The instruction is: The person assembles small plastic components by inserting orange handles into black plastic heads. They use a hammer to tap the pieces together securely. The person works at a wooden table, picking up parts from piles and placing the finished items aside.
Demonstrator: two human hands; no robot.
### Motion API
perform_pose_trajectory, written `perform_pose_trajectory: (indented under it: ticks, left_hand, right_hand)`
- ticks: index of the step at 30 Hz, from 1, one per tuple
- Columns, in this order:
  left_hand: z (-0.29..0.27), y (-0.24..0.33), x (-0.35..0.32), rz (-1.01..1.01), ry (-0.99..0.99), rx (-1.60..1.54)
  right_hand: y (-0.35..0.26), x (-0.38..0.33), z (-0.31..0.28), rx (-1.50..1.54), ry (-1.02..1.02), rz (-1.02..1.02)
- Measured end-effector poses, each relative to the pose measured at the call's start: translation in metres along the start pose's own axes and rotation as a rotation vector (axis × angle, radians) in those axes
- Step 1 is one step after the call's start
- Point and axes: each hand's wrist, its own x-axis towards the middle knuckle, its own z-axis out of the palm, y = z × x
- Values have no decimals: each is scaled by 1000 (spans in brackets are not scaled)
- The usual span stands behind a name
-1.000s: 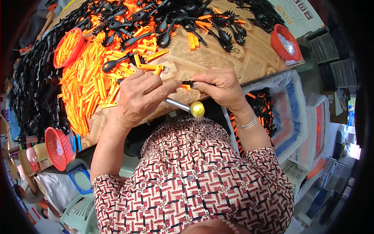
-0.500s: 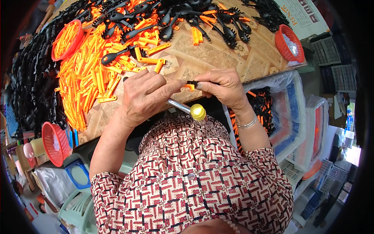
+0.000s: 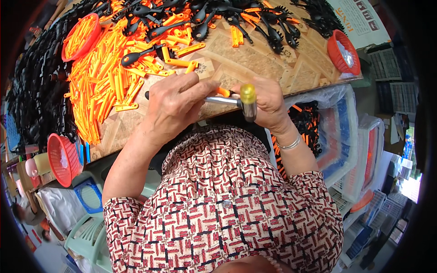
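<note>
My left hand [image 3: 175, 100] is closed around a small hammer [image 3: 223, 100] with a metal shaft and a yellow-faced head. The hammer's black handle end pokes out past my knuckles on the left. Between my two hands is an orange plastic handle piece [image 3: 222, 92], its far end at my left fingertips. My right hand [image 3: 268, 100] is closed on a small black piece [image 3: 234, 94] that meets the orange one. The hammer head hangs in front of my right fingers and hides part of them.
Loose orange handle pieces [image 3: 98, 95] are heaped on the wooden-patterned table [image 3: 255, 63]. Black spoons and forks [image 3: 273, 41] lie along its far side. Red baskets stand at the left [image 3: 63, 159] and right [image 3: 343, 52]. A plastic-lined crate [image 3: 339, 123] is beside my right arm.
The hammer head has swung up and right, now in front of my right fingers. The orange and black pieces stay between my hands, the black one more hidden. The view has shifted slightly.
</note>
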Motion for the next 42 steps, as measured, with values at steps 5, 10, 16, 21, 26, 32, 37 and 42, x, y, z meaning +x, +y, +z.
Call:
perform_pose_trajectory:
  ticks: [5,10,16,21,26,32,37,42]
  left_hand:
    - [1,3,4,-87,20,-51]
    - [2,-2,1,-252,-131,-227]
    - [7,-5,-5,-277,-203,-286]
    - [9,0,-12,-76,-173,-17]
    - [12,-2,-17,-29,-93,63]
    - [5,0,-14,-13,-13,-43]
    - [18,-5,-14,21,25,39]
    - [27,-10,-13,131,141,-60]
  right_hand:
    - [-3,-1,8,-13,81,10]
    - [-11,-3,11,302,2,453]
    - [-4,-9,13,285,-74,478]
    - [14,-9,11,773,-201,805]
    - [11,-9,20,513,-125,475]
    - [6,-8,7,885,-196,743]
    - [-2,1,-10,176,-233,381]
    - [3,-15,-43,695,-345,527]
